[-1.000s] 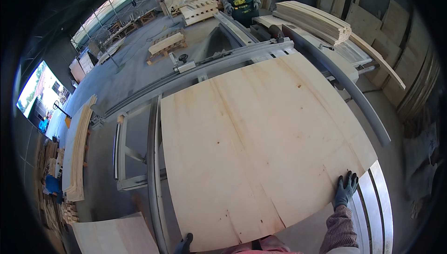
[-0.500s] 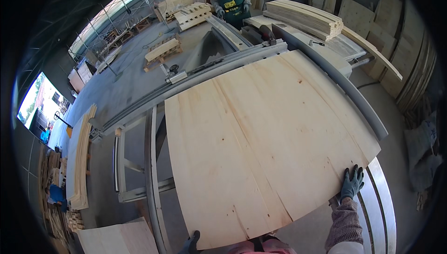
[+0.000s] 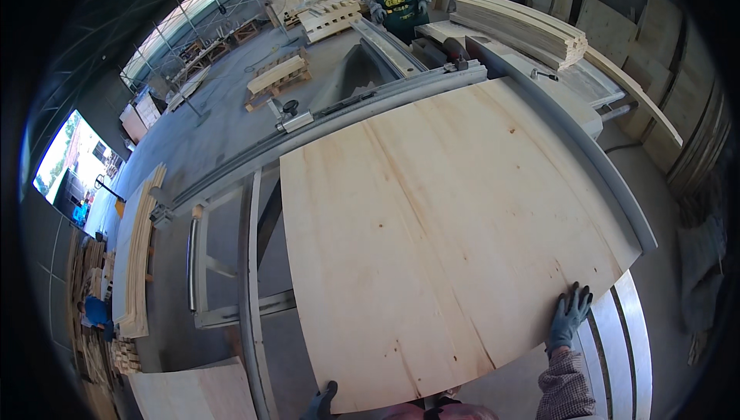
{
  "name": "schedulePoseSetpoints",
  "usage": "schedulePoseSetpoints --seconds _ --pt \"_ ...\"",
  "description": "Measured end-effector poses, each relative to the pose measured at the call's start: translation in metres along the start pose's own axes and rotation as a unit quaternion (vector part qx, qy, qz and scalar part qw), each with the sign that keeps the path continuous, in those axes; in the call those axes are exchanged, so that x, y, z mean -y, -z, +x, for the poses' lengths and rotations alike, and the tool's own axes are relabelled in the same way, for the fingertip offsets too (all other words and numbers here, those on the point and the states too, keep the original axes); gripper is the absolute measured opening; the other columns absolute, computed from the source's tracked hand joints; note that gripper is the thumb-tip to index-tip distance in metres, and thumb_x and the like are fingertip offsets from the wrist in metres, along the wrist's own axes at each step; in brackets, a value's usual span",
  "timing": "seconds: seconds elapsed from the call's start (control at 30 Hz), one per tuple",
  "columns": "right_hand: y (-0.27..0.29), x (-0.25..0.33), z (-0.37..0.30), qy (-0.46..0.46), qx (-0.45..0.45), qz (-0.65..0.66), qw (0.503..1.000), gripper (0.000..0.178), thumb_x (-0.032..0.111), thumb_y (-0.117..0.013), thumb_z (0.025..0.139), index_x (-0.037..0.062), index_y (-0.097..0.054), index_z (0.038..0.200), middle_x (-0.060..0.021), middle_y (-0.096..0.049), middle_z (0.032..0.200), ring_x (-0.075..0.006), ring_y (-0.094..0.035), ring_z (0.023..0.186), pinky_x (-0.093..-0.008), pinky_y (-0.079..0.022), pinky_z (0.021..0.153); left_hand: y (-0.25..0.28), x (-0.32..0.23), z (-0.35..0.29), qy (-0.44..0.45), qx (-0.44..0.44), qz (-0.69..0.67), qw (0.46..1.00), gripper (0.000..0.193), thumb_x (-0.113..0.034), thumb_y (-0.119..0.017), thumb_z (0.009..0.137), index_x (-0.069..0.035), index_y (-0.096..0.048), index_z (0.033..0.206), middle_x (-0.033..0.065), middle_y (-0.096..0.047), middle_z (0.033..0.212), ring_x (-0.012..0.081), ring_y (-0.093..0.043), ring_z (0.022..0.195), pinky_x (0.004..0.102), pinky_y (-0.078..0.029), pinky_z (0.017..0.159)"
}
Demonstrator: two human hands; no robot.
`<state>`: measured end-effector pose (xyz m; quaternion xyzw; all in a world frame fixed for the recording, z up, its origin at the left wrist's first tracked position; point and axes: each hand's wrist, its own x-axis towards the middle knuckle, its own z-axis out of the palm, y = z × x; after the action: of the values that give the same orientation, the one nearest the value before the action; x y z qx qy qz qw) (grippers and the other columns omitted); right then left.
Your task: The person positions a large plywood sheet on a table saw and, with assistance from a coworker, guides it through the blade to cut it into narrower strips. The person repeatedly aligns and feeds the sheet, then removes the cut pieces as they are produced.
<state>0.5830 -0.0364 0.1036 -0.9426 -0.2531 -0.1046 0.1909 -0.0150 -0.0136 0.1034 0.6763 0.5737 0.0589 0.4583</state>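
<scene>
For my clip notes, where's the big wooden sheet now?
In the head view, the big wooden sheet lies centrally, the grey bar along its right edge, the right hand by its near right corner, the left hand by its near left one.

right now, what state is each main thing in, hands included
wooden sheet: lying flat, right edge along the grey fence
right hand: gloved, fingers spread on the sheet
left hand: gloved, at near left corner, partly hidden
wood strips: stacked
co-worker: standing, gloved
doorway: open, bright

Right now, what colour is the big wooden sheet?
The sheet is pale tan, brown-streaked, clearest in the head view.
</scene>
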Motion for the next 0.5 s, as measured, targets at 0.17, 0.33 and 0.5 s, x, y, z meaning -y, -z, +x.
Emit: schedulePoseSetpoints --seconds 0.17,0.33,0.5 --pt "0.012 0.029 -0.008 -0.012 0.031 -0.030 0.999 0.053 0.026 -0.052 0.087 0.0214 -0.036 0.137 -0.0087 -0.025 0.146 -0.0299 -0.018 0.136 -0.0483 -0.009 0.109 -0.033 0.095 0.015 -0.081 -0.054 0.080 0.992 0.092 -0.030 -0.081 0.066 -0.010 -0.029 0.139 0.0187 -0.044 0.130 0.0311 -0.040 0.121 0.0406 -0.030 0.103" --pt "0.008 0.045 0.018 -0.006 0.039 -0.018 0.999 0.050 0.028 -0.053 0.086 0.0204 -0.041 0.134 -0.0076 -0.028 0.145 -0.0291 -0.018 0.136 -0.0484 -0.006 0.109 0.001 -0.032 0.047 0.261 -0.036 -0.491 0.830 0.093 -0.041 -0.076 0.068 -0.016 -0.024 0.141 0.0162 -0.040 0.134 0.0310 -0.037 0.125 0.0515 -0.027 0.103" --pt "-0.009 0.082 0.057 -0.017 0.044 -0.012 0.999 0.050 0.028 -0.053 0.086 0.0207 -0.042 0.134 -0.0081 -0.028 0.145 -0.0294 -0.017 0.136 -0.0493 -0.006 0.109 0.020 -0.067 0.095 0.249 -0.050 -0.526 0.812 0.060 -0.044 -0.054 0.087 -0.009 -0.033 0.131 0.0127 -0.048 0.119 0.0280 -0.052 0.108 0.0476 -0.049 0.081"
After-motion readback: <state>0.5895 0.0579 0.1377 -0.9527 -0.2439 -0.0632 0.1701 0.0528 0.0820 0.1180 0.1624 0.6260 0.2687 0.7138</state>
